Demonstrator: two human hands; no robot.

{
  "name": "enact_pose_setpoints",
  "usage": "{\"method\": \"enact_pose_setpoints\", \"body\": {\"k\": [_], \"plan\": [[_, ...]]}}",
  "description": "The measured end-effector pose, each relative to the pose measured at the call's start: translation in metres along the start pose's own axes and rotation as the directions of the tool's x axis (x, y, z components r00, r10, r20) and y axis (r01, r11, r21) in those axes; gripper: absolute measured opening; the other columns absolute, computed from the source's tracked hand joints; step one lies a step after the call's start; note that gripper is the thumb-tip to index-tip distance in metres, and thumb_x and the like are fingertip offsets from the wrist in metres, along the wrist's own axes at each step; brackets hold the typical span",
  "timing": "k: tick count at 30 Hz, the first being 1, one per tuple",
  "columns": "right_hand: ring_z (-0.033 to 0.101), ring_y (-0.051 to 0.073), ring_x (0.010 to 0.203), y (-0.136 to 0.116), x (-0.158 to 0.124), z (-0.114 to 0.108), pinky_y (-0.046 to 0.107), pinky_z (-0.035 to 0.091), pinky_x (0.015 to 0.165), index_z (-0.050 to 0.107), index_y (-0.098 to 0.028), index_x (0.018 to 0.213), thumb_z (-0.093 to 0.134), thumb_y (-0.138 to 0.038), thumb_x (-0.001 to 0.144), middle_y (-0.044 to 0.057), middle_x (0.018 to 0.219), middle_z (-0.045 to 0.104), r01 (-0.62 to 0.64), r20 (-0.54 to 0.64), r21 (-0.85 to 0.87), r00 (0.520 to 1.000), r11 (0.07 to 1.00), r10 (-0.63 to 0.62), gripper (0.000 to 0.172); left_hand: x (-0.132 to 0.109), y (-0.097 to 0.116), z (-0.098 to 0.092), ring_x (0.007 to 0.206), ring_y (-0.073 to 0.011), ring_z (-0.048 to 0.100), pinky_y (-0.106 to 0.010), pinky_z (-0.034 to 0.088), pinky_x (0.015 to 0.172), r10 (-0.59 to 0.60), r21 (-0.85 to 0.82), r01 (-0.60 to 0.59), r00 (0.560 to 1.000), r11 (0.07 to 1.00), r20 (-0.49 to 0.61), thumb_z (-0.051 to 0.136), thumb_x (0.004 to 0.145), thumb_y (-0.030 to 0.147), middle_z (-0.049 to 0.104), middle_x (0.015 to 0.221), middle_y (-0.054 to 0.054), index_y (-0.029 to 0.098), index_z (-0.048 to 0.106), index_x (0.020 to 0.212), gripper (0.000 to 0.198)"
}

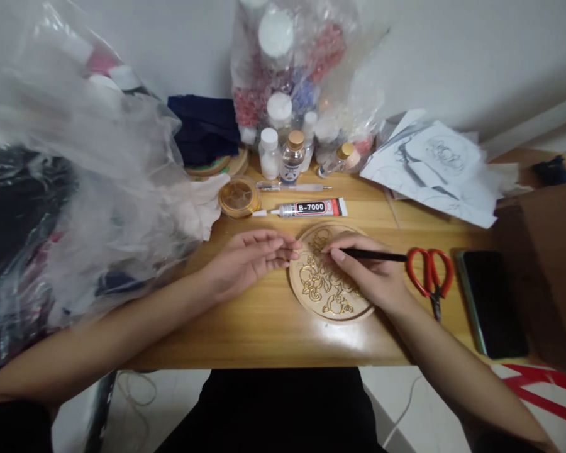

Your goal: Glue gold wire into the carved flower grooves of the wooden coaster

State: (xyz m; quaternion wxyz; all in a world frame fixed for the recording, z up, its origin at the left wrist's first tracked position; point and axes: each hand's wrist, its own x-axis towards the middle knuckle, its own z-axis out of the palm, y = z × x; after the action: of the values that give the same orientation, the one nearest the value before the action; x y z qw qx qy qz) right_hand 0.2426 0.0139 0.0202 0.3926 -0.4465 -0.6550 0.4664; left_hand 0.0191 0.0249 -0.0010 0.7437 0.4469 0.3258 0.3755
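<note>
A round wooden disc (319, 296) with a raised gold outline pattern lies on the wooden table (264, 327) in front of me. My right hand (372, 274) rests on the disc's right half, pinching a thin black tool (382, 255) whose tip sits on the pattern near the disc's top. My left hand (249, 258) lies at the disc's left edge, its fingers loosely curled and their tips touching the rim, with nothing in them.
A B-7000 glue tube (309, 208), a thin pen-like stick (292, 187) and a round amber box (238, 197) lie behind the disc. Small bottles (283, 154) stand before a bag of beads. Red scissors (429, 272), a phone (493, 302), paper sketches (434, 173); big plastic bag (75, 176) left.
</note>
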Motion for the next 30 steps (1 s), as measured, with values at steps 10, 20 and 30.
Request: {"method": "enact_pose_setpoints", "body": {"k": [10, 20, 30], "plan": [[0.059, 0.017, 0.095, 0.003, -0.001, 0.0, 0.037, 0.045, 0.088, 0.069, -0.021, 0.085, 0.047, -0.023, 0.091, 0.005, 0.097, 0.063, 0.114, 0.043, -0.037, 0.993, 0.993, -0.112, 0.023, -0.002, 0.003, 0.006, 0.06, -0.0062, 0.057, -0.021, 0.046, 0.063, -0.154, -0.173, 0.145, 0.987, 0.974, -0.039, 0.077, 0.068, 0.031, 0.061, 0.067, 0.002, 0.013, 0.056, 0.069, 0.028], [0.06, 0.017, 0.093, 0.006, 0.0, 0.001, 0.037, 0.045, 0.086, 0.069, -0.021, 0.085, 0.048, -0.02, 0.091, 0.004, 0.091, 0.065, 0.155, 0.031, -0.016, 0.988, 0.988, -0.154, 0.022, -0.001, 0.006, 0.01, 0.06, -0.0069, 0.056, -0.02, 0.043, 0.062, -0.232, -0.377, 0.196, 0.971, 0.905, -0.053, 0.079, 0.068, 0.032, 0.062, 0.063, 0.0, 0.01, 0.062, 0.064, 0.027], [0.051, 0.011, 0.059, -0.009, 0.0, 0.014, 0.028, 0.041, 0.057, 0.065, -0.019, 0.098, 0.059, -0.011, 0.081, 0.0, 0.067, 0.057, 0.391, 0.066, -0.307, 0.918, 0.868, -0.39, 0.019, -0.007, 0.003, 0.012, 0.077, -0.0113, 0.062, -0.023, 0.045, 0.073, -0.317, -0.393, 0.331, 0.943, 0.858, 0.103, 0.079, 0.069, 0.03, 0.069, 0.08, -0.006, 0.013, 0.072, 0.089, 0.027]]}}
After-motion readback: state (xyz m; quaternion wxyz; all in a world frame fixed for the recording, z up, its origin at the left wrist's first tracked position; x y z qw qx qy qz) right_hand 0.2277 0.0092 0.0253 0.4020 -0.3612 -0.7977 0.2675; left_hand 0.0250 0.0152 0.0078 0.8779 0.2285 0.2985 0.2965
